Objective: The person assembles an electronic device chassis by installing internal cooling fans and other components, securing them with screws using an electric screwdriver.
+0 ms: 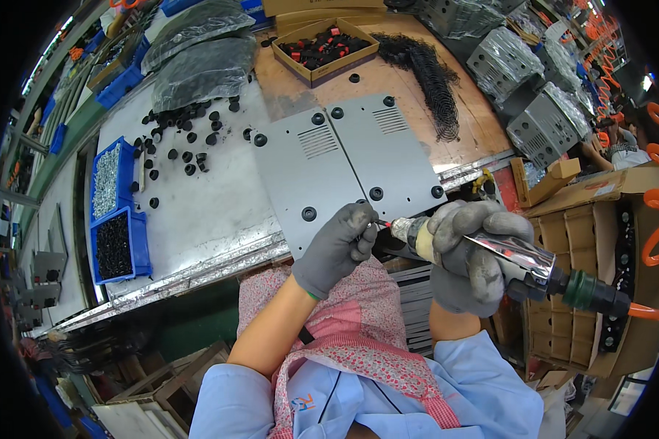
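Observation:
In a grey glove, my right hand (470, 249) is wrapped round an air screwdriver (516, 257), its tip pointing left. My left hand (335, 247), gloved too, pinches with thumb and fingers just at the tip of the bit. Whatever sits between those fingers is too small to make out. Right beyond my hands lie two grey metal panels (304, 172) side by side, with vent slots. Round black rubber feet (309, 214) sit near their corners. An orange coiled air hose (648, 313) runs off the tool's rear end to the right.
Loose black rubber feet (190, 137) are scattered left of the panels. Two blue bins (140, 245) hold silver and black small parts. A cardboard box (313, 75) with black and red pieces stands at the back, near black netting (438, 95). Wrapped metal housings (542, 124) are stacked right.

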Action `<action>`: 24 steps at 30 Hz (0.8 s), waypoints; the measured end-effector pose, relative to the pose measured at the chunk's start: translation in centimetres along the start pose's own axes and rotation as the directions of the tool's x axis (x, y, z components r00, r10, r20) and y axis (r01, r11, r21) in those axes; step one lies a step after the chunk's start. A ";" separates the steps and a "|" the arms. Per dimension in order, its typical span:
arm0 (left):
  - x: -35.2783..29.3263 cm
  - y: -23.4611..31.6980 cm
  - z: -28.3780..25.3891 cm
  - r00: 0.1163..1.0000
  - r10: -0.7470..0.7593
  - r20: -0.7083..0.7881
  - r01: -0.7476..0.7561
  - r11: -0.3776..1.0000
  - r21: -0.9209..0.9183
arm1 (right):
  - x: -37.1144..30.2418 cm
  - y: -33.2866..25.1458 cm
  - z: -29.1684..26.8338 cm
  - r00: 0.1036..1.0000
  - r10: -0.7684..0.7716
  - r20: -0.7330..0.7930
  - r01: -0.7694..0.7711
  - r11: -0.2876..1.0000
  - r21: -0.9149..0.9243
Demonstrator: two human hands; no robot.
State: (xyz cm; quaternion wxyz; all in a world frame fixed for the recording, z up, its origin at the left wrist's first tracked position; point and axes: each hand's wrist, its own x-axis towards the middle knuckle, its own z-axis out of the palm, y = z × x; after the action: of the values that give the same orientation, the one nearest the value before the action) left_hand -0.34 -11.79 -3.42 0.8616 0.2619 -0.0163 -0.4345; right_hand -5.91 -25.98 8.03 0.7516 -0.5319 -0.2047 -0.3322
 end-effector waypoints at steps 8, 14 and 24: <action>-0.4 0.5 1.4 0.999 0.011 -0.044 -0.012 0.999 -0.036 | 0.1 0.3 0.0 0.999 0.023 0.049 -0.024 1.000 0.008; -0.9 1.1 1.7 0.998 0.058 -0.037 -0.055 0.996 0.066 | 0.1 0.2 0.2 0.999 0.032 0.018 -0.032 0.999 -0.020; -0.8 1.8 2.6 0.993 0.066 -0.100 -0.034 0.955 0.293 | 0.1 0.1 0.3 1.000 0.009 -0.006 -0.009 0.993 -0.116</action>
State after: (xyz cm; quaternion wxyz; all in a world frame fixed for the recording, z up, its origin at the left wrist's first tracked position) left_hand -0.18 -11.42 -0.15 0.8239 0.4087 -0.0396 -0.3905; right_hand -5.75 -25.75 8.11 0.7215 -0.5746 -0.1808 -0.3414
